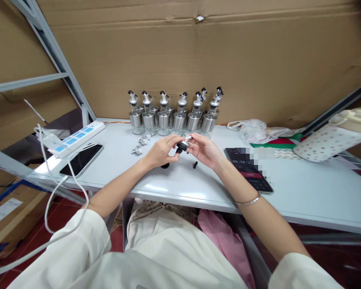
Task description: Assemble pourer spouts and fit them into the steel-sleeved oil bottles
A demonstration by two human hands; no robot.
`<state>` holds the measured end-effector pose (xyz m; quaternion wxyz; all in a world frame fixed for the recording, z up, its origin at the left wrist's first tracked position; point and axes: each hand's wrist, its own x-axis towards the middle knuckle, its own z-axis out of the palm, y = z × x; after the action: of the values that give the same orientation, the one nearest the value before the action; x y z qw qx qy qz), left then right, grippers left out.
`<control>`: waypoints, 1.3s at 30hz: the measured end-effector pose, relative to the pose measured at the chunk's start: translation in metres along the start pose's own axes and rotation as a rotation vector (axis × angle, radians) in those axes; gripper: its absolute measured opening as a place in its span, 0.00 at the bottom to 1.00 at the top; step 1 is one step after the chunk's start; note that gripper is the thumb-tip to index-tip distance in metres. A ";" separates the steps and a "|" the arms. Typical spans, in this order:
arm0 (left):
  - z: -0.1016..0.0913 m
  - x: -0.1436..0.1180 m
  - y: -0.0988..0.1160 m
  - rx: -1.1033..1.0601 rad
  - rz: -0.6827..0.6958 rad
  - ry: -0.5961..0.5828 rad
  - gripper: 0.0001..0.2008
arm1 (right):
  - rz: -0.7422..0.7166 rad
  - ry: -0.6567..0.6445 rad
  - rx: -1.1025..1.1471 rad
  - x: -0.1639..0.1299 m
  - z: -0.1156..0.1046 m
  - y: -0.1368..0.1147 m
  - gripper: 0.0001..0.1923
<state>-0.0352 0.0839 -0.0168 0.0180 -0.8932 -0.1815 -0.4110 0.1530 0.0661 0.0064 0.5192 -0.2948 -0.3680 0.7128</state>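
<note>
Between my two hands, above the middle of the table, is a bottle pourer spout [183,146] with a black ribbed stopper and a silver top. My left hand [165,150] pinches its black stopper from the left. The fingers of my right hand [203,149] close on its silver end from the right. Below them on the table lie a small black fitting [195,164] and a round black piece [165,165], partly covered by my left hand. Loose silver spout parts [136,150] rest left of my left hand.
Several glass bottles with steel sleeves [163,119] and pourer tops stand along the back. A phone [84,159] and a white power strip [78,138] lie left. Another phone [248,170], a clear plastic bag [254,130] and a dotted tumbler [327,138] are right.
</note>
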 end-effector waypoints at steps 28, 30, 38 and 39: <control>0.003 -0.001 -0.004 -0.011 -0.016 -0.060 0.23 | 0.004 -0.035 -0.060 -0.003 0.003 -0.002 0.07; 0.004 -0.002 -0.004 -0.003 -0.023 -0.073 0.22 | 0.005 -0.040 -0.066 -0.003 0.004 -0.002 0.08; 0.005 -0.002 -0.004 0.082 0.020 -0.089 0.21 | 0.008 -0.008 -0.059 -0.002 0.005 -0.001 0.05; 0.005 -0.002 -0.004 0.089 0.024 -0.088 0.21 | 0.012 -0.004 -0.057 -0.002 0.005 -0.001 0.05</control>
<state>-0.0340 0.0877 -0.0218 0.0545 -0.9108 -0.1895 -0.3627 0.1503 0.0628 0.0098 0.5056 -0.3104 -0.3873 0.7057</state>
